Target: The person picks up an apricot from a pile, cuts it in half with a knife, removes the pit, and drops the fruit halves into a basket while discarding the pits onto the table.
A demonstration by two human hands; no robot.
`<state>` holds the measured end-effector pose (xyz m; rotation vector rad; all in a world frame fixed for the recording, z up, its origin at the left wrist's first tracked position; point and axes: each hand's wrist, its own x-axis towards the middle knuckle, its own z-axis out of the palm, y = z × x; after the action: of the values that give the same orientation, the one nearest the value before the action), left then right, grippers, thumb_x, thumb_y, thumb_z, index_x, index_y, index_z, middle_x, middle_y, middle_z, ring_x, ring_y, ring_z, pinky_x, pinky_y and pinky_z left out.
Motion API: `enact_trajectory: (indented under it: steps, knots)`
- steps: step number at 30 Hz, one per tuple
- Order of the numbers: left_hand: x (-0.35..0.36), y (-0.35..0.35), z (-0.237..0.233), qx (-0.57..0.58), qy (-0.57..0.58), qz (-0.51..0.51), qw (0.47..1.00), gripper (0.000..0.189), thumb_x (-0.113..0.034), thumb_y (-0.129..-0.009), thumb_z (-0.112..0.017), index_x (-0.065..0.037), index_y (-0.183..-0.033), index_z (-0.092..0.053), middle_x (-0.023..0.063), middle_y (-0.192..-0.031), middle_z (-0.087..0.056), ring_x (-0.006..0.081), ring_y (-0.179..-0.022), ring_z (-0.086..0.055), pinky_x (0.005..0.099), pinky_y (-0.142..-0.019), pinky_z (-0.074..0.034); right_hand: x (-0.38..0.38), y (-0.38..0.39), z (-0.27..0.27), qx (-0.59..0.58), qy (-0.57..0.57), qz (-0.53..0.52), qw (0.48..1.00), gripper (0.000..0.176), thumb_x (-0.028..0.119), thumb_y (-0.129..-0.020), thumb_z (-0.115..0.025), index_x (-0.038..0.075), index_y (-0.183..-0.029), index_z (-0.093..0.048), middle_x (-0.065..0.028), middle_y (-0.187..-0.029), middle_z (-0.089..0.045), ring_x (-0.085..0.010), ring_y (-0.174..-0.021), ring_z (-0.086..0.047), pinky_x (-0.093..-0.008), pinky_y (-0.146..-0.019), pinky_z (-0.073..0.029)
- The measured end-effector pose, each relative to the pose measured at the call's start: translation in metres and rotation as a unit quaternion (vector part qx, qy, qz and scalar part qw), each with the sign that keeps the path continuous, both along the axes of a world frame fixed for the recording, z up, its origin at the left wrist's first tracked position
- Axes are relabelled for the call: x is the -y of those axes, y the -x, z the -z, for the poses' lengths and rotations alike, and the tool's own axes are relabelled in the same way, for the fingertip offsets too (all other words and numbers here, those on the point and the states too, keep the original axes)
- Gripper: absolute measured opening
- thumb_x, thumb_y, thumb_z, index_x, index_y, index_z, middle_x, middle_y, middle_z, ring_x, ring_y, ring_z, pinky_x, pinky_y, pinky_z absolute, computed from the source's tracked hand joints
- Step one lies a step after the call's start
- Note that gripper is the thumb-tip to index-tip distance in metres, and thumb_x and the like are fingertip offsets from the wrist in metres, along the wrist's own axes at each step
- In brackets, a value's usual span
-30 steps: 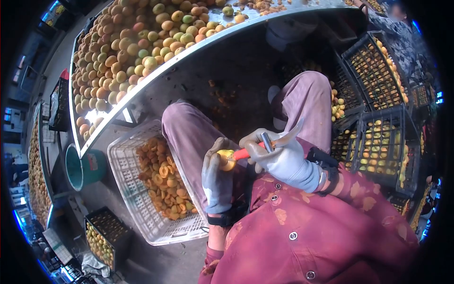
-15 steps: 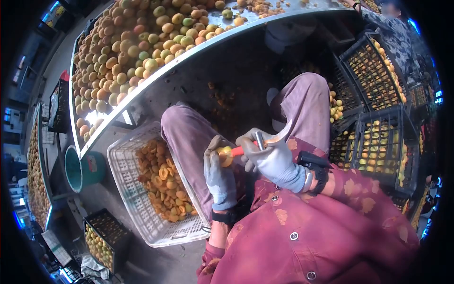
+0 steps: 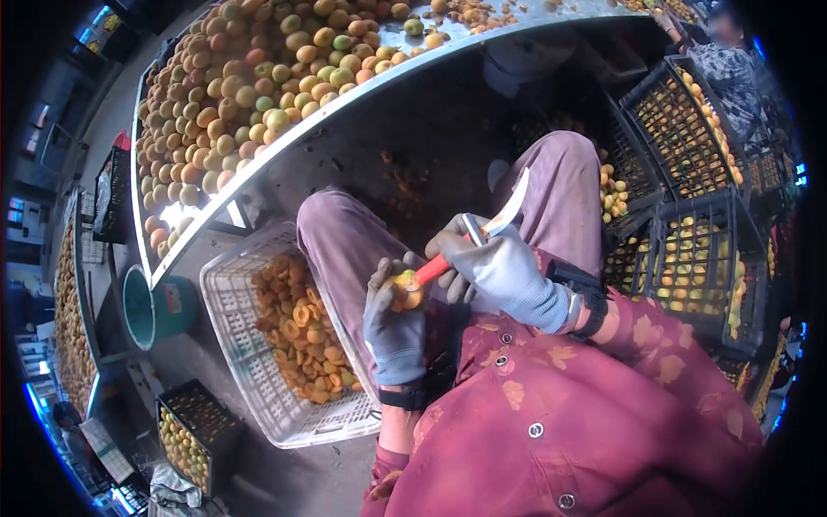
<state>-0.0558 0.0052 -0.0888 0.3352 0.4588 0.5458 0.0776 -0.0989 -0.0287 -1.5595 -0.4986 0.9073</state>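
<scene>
My left hand (image 3: 394,323), in a grey-white glove, holds a yellow-orange apricot (image 3: 407,291) over my lap. My gloved right hand (image 3: 489,265) is wrapped round a knife (image 3: 510,207) with a red handle, its curved blade pointing up and away from the fruit. The red handle's end touches the apricot. Left of my thigh stands a white plastic basket (image 3: 234,332) with many halved apricots (image 3: 301,327) inside.
A metal-edged table (image 3: 284,135) piled with whole apricots (image 3: 233,77) is in front. Black crates (image 3: 702,267) of fruit stand at the right, another (image 3: 185,444) at lower left. A teal bucket (image 3: 159,310) is beyond the basket. Another person (image 3: 728,73) is at upper right.
The knife's blade has swung up and is more visible. My left hand has shifted slightly down and left with the apricot, and the red handle is more tilted.
</scene>
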Motion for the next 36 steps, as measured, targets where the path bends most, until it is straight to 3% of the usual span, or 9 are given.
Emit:
enact_trajectory:
  steps: [1, 3, 8, 10, 17, 20, 23, 31, 36]
  knots:
    - [-0.001, 0.002, 0.000, -0.005, 0.004, 0.022, 1.000, 0.044, -0.016, -0.092, -0.055, 0.003, -0.131, -0.049, 0.0177, -0.130, -0.052, 0.0286, -0.128, -0.047, 0.0397, -0.108, -0.038, -0.001, 0.003, 0.000, 0.000, -0.001, -0.001, 1.000, 0.010, 0.013, -0.087, -0.063, 0.007, -0.095, -0.061, -0.0051, -0.079, -0.065, -0.0171, -0.055, -0.064, -0.0250, -0.053, -0.050]
    - [0.000, -0.001, -0.006, -0.019, -0.024, 0.026, 0.999, 0.046, -0.017, -0.093, -0.053, 0.003, -0.134, -0.047, 0.0179, -0.133, -0.051, 0.0280, -0.128, -0.047, 0.0397, -0.109, -0.038, -0.004, 0.007, -0.004, 0.223, -0.005, -0.006, 0.975, 0.012, 0.017, -0.089, -0.063, 0.005, -0.092, -0.062, -0.0078, -0.074, -0.064, -0.0211, -0.058, -0.066, -0.0275, -0.055, -0.051]
    - [0.003, -0.003, -0.008, -0.051, -0.102, 0.044, 0.993, 0.053, -0.019, -0.095, -0.051, 0.005, -0.140, -0.039, 0.0174, -0.136, -0.048, 0.0258, -0.127, -0.047, 0.0390, -0.108, -0.039, -0.010, 0.012, -0.015, 0.127, -0.019, 0.028, 0.991, 0.020, 0.022, -0.093, -0.061, 0.003, -0.088, -0.062, -0.0106, -0.063, -0.060, -0.0264, -0.061, -0.067, -0.0330, -0.054, -0.051]
    - [0.001, -0.003, -0.003, -0.074, -0.152, 0.056, 0.984, 0.052, -0.018, -0.095, -0.051, 0.005, -0.140, -0.039, 0.0167, -0.135, -0.048, 0.0247, -0.124, -0.048, 0.0377, -0.108, -0.038, -0.013, 0.009, -0.009, 0.269, -0.058, 0.030, 0.961, 0.021, 0.022, -0.093, -0.060, 0.002, -0.087, -0.061, -0.0118, -0.065, -0.062, -0.0277, -0.061, -0.067, -0.0323, -0.054, -0.050]
    - [0.005, -0.009, 0.000, 0.007, -0.100, -0.001, 0.995, 0.048, -0.011, -0.096, -0.050, 0.003, -0.141, -0.038, 0.0164, -0.134, -0.049, 0.0246, -0.124, -0.050, 0.0387, -0.108, -0.040, -0.005, 0.017, -0.025, 0.155, 0.018, 0.002, 0.988, 0.019, 0.021, -0.092, -0.061, 0.002, -0.092, -0.062, -0.0140, -0.070, -0.064, -0.0298, -0.067, -0.067, -0.0333, -0.056, -0.051]
    - [0.005, -0.009, 0.000, -0.009, -0.097, -0.001, 0.995, 0.048, -0.012, -0.097, -0.050, 0.003, -0.141, -0.038, 0.0160, -0.132, -0.051, 0.0237, -0.123, -0.050, 0.0377, -0.107, -0.041, -0.004, 0.024, -0.020, 0.192, 0.004, 0.001, 0.981, 0.017, 0.019, -0.090, -0.063, 0.003, -0.095, -0.063, -0.0149, -0.075, -0.065, -0.0307, -0.070, -0.067, -0.0342, -0.057, -0.052]
    - [0.008, -0.013, -0.005, -0.043, -0.119, -0.017, 0.992, 0.050, -0.013, -0.094, -0.054, 0.005, -0.138, -0.039, 0.0147, -0.125, -0.053, 0.0222, -0.117, -0.052, 0.0339, -0.104, -0.040, -0.003, 0.031, -0.034, 0.416, -0.017, -0.010, 0.909, 0.017, 0.017, -0.087, -0.065, 0.002, -0.096, -0.063, -0.0162, -0.080, -0.067, -0.0334, -0.071, -0.067, -0.0371, -0.061, -0.053]
    - [0.013, -0.022, 0.005, -0.056, -0.139, -0.070, 0.986, 0.043, -0.011, -0.093, -0.056, 0.003, -0.133, -0.046, 0.0116, -0.121, -0.056, 0.0190, -0.108, -0.056, 0.0311, -0.097, -0.044, -0.004, 0.040, -0.018, 0.361, -0.016, 0.012, 0.932, 0.027, 0.012, -0.081, -0.072, 0.002, -0.105, -0.065, -0.0144, -0.088, -0.070, -0.0299, -0.074, -0.069, -0.0323, -0.062, -0.055]
    - [0.010, -0.023, 0.004, -0.067, -0.148, -0.057, 0.985, 0.041, -0.010, -0.093, -0.054, 0.003, -0.132, -0.047, 0.0125, -0.120, -0.056, 0.0200, -0.107, -0.056, 0.0318, -0.097, -0.044, -0.003, 0.044, -0.009, 0.384, -0.022, 0.048, 0.922, 0.022, 0.020, -0.088, -0.065, 0.004, -0.103, -0.063, -0.0192, -0.089, -0.067, -0.0363, -0.076, -0.067, -0.0371, -0.062, -0.055]
